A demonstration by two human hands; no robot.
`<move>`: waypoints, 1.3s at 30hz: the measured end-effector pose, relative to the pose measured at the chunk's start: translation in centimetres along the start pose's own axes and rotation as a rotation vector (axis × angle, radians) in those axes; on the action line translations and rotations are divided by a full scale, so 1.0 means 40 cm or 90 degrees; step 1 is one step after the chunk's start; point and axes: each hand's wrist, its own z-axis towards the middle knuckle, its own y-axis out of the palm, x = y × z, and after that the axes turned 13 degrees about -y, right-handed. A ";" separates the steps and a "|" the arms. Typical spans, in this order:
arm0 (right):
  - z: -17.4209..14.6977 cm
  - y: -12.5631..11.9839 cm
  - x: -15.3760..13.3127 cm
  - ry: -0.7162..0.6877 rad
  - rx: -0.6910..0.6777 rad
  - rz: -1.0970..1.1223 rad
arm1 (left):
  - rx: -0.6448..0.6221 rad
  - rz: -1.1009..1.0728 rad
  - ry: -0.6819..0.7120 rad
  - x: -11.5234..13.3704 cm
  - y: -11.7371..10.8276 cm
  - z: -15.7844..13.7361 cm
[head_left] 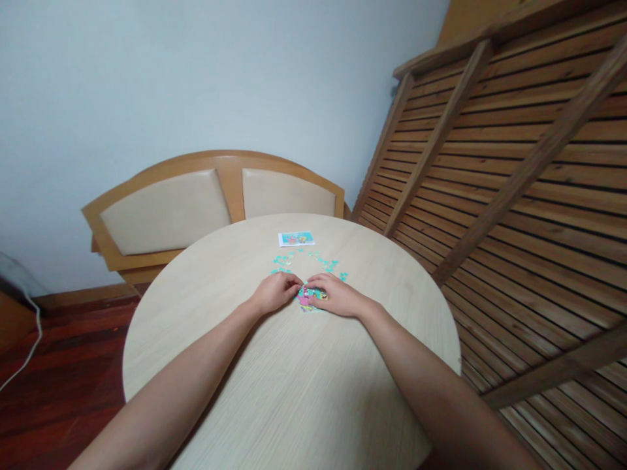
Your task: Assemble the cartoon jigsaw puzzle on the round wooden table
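A partly joined jigsaw puzzle [306, 301] in pink, teal and yellow lies flat near the middle of the round table. At its upper left edge is my left hand [277, 292], its thumb and fingers pinched together; whatever lies between the fingertips is too small to make out. My right hand [340, 296] rests over the puzzle's right side with thumb and fingers apart, the thumb lying on the picture and the fingertips at the top edge. Both hands hide part of the puzzle. Loose teal puzzle pieces [328, 265] are scattered in an arc beyond my hands.
A picture card [296, 239] with a white left edge lies behind the loose pieces. The pale round table [215, 378] meets a padded wooden headboard [230, 186] at the back. Slatted wooden panels [490, 189] lean at the right. A white cable [36, 326] hangs at the left.
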 end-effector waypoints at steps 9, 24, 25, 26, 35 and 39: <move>0.001 -0.001 -0.001 -0.008 -0.004 -0.007 | 0.022 0.053 0.015 0.005 -0.002 -0.002; 0.001 -0.002 -0.002 -0.013 -0.010 -0.010 | 0.036 0.088 0.018 0.012 -0.002 -0.005; 0.002 -0.002 -0.003 -0.013 -0.010 -0.009 | 0.035 0.087 0.018 0.012 -0.002 -0.005; 0.002 -0.002 -0.002 -0.013 -0.009 -0.009 | 0.034 0.086 0.018 0.013 -0.002 -0.005; 0.001 0.000 0.003 -0.011 -0.007 -0.009 | 0.031 0.092 0.025 0.008 0.001 -0.004; 0.001 0.000 0.002 -0.009 -0.003 -0.008 | 0.032 0.093 0.028 0.008 0.002 -0.005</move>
